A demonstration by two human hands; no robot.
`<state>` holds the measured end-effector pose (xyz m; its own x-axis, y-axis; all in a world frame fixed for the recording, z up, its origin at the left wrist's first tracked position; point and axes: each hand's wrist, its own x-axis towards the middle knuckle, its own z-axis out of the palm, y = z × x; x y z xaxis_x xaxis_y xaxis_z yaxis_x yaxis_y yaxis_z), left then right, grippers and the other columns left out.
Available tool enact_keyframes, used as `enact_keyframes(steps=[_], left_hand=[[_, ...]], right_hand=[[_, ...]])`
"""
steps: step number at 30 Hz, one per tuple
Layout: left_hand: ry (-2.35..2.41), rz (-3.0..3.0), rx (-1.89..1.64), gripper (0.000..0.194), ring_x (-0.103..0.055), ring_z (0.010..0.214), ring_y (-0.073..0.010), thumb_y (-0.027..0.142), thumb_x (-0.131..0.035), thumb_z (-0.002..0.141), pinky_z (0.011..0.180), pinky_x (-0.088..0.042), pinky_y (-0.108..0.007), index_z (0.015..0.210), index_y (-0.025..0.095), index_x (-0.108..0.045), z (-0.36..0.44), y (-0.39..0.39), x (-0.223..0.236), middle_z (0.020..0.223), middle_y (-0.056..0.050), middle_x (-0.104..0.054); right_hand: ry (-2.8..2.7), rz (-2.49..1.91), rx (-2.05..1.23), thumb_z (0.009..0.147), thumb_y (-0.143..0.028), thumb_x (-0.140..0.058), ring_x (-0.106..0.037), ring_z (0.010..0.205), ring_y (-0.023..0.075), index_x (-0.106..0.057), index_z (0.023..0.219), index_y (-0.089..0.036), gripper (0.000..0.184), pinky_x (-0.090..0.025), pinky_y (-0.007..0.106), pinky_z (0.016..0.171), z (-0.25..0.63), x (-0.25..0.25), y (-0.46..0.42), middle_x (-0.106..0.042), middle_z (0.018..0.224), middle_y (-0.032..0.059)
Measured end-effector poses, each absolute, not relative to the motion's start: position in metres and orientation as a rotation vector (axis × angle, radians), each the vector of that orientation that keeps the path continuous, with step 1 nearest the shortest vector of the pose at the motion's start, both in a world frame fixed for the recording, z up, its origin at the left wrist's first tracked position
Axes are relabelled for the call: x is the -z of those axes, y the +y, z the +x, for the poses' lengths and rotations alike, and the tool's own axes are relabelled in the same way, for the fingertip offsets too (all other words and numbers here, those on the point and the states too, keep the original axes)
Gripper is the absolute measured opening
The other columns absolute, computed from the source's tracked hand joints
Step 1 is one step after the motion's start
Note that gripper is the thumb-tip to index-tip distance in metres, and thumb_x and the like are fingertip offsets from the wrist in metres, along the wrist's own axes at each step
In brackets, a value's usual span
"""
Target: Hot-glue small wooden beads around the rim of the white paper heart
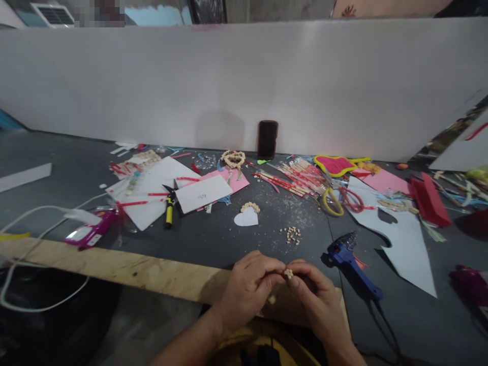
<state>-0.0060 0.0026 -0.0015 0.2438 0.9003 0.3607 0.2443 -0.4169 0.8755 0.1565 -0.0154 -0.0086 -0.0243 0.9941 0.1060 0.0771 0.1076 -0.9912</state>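
Note:
My left hand (253, 282) and my right hand (314, 287) meet at the table's near edge, fingertips pinched together. Between them is a small cluster of pale beads (288, 273), gripped from both sides; the fingers hide part of it. Just beyond my hands lies a loose pile of small pale beads (293, 235). Farther off, a white paper heart (247, 217) has a row of beads (250, 207) along part of its upper edge. To the right of my hands a blue glue gun (351, 264) rests on its side.
Yellow-handled pliers (169, 211) and a white card (203, 194) lie to the left, with a magenta device (89, 230) and a white cable (41, 207). Scissors (333, 201), cut white paper (407, 244) and a red box (430, 201) are right. A phone (268, 140) leans on the white partition (152, 81).

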Motion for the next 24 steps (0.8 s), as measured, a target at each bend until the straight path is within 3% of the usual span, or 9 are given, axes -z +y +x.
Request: enact_keyframes(steps=[3,9,21,24], left_hand=[[1.106,1.468,-1.08,0.006,-0.058,0.071,-0.0135,0.021,-0.061,0.079,0.065,-0.042,-0.023,0.082,0.019,-0.065,-0.0057,0.0014,0.0009,0.076,-0.002,-0.067],[0.902,0.873,-0.98,0.017,-0.052,0.064,-0.0089,0.026,-0.071,0.07,0.061,-0.04,-0.019,0.08,0.016,-0.06,-0.0025,0.0039,0.0022,0.071,0.002,-0.061],[0.84,0.73,-0.979,0.021,-0.052,0.065,-0.0068,0.019,-0.075,0.066,0.063,-0.04,-0.017,0.078,0.014,-0.058,-0.0001,0.0048,0.0032,0.07,0.002,-0.059],[0.862,0.746,-0.975,0.022,-0.051,0.064,-0.0065,0.018,-0.075,0.065,0.062,-0.039,-0.017,0.078,0.014,-0.058,-0.0001,0.0042,0.0031,0.069,0.003,-0.058]], right_hand=[[-1.342,-1.187,-1.059,0.077,-0.024,-0.065,-0.062,0.074,0.0129,-0.068,0.081,-0.027,0.006,-0.049,0.018,0.066,0.1564,0.006,-0.0155,-0.065,0.08,-0.0011],[-1.438,-1.186,-1.003,0.078,-0.028,-0.063,-0.06,0.073,0.0152,-0.069,0.083,-0.025,0.008,-0.05,0.023,0.065,0.1559,0.0084,-0.015,-0.063,0.08,0.002],[-1.561,-1.157,-0.87,0.077,-0.02,-0.063,-0.061,0.073,0.0133,-0.064,0.1,-0.026,0.024,-0.05,0.021,0.064,0.158,0.0115,-0.0169,-0.062,0.083,0.0013],[-1.612,-1.162,-0.782,0.078,-0.02,-0.061,-0.061,0.071,0.0143,-0.065,0.093,-0.023,0.016,-0.05,0.022,0.06,0.158,0.0094,-0.0172,-0.062,0.081,0.003]])
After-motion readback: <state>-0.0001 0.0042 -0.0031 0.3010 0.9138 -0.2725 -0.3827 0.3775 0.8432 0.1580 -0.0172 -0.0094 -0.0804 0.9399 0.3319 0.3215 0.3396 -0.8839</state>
